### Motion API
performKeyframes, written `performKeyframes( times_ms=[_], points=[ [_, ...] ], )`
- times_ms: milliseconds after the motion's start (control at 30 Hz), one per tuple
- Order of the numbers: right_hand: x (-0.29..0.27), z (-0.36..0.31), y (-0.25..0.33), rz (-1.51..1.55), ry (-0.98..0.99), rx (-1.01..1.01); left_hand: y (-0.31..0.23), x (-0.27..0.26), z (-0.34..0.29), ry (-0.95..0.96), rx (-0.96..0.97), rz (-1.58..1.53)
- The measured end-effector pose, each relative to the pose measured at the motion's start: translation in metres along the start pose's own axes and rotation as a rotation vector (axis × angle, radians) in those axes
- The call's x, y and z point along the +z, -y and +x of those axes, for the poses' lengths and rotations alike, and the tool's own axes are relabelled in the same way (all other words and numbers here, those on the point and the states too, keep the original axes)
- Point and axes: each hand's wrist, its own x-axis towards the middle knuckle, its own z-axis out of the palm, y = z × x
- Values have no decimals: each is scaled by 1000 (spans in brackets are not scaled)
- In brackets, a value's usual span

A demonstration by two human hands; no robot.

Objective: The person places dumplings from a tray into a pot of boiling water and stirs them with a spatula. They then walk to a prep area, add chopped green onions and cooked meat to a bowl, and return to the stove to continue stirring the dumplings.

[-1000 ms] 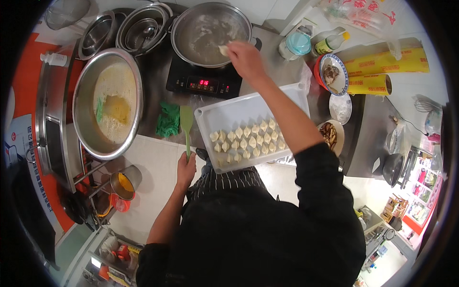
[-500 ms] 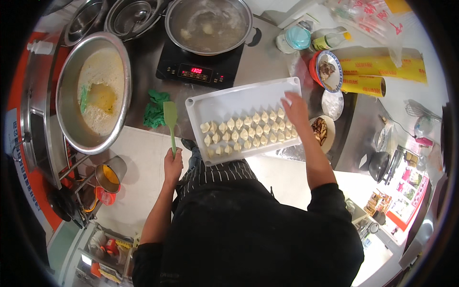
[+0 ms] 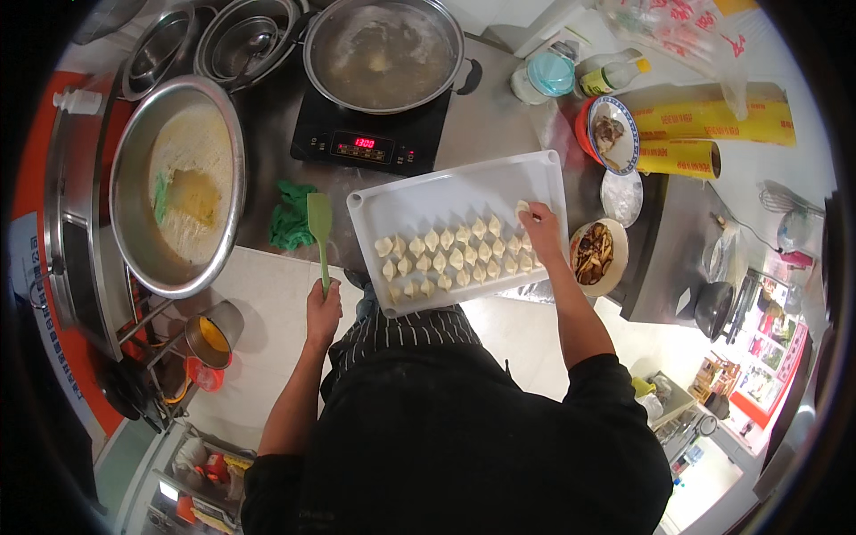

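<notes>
Right hand (image 3: 540,223) is pinched on a dumpling (image 3: 522,209) at the far right end of the white tray (image 3: 419,192); left hand (image 3: 323,312) is closed round the handle of a green spatula (image 3: 319,221), blade held up over the tabletop (image 3: 499,116). Tray sits just in front of the hob (image 3: 374,143), with the pot (image 3: 383,53) of cloudy water on it. Only the one dumpling should be pinched, lightly, so the wrapper is not torn and neighbours in the rows (image 3: 450,259) are not dragged. It is best lifted straight up.
</notes>
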Motion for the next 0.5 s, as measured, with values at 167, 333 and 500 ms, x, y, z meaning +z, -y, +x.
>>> performKeyframes(
  times_ms=[167,333,500],
  points=[
    [11,19,80,864,73,228,7,-2,-4,-40,-19,-34],
    [60,91,216,23,52,-739,6,-1,-9,-29,-30,-83],
    [121,154,277,-608,104,-1029,1,-4,-12,-39,4,-49]
  ],
)
